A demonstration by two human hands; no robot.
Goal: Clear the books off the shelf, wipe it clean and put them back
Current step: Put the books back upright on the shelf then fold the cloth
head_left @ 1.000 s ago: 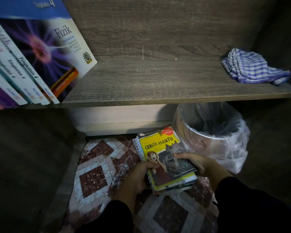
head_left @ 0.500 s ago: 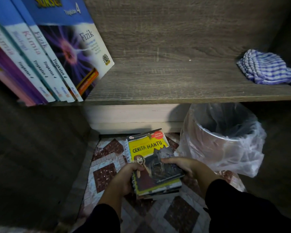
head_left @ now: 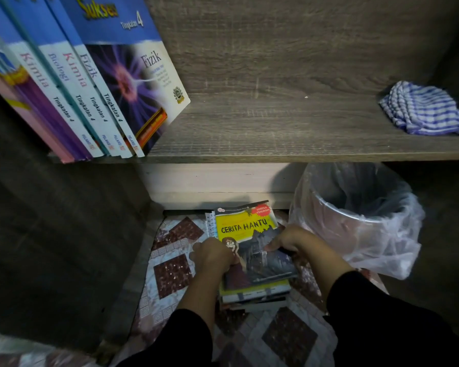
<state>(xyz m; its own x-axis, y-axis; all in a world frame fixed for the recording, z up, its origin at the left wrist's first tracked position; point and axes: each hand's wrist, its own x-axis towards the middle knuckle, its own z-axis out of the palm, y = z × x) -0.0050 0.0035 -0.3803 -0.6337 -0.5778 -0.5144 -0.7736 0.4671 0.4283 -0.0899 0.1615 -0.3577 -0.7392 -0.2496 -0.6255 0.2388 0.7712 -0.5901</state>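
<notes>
**Book stack gripped on the floor, open shelf space up and ahead**

A small stack of books (head_left: 255, 276) is seen low on the patterned floor mat (head_left: 170, 276), topped by the yellow "Cerita Hantu" paperback (head_left: 245, 229); a spiral-bound notebook edge (head_left: 210, 225) shows at its left side. The stack's long axis runs away from the person, tilted slightly to the left at the far end. It is held from both long sides: the left hand (head_left: 212, 256) is curled over the left edge, the right hand (head_left: 289, 239) is curled over the right edge, thumb on the cover. Whether the stack is lifted or resting on the mat cannot be told, as the underside is dark.

The wooden shelf (head_left: 276, 133) lies above and beyond the hands. Its bare stretch sits almost straight up from the stack, between the leaning "Fizik" textbook (head_left: 135, 83) with its row of schoolbooks on the left and the blue checked cloth (head_left: 424, 112) at the far right. The lift is judged to be upward and forward, with both hands about equally near. A bag-lined bin (head_left: 361, 218) stands just beside the right hand.
</notes>
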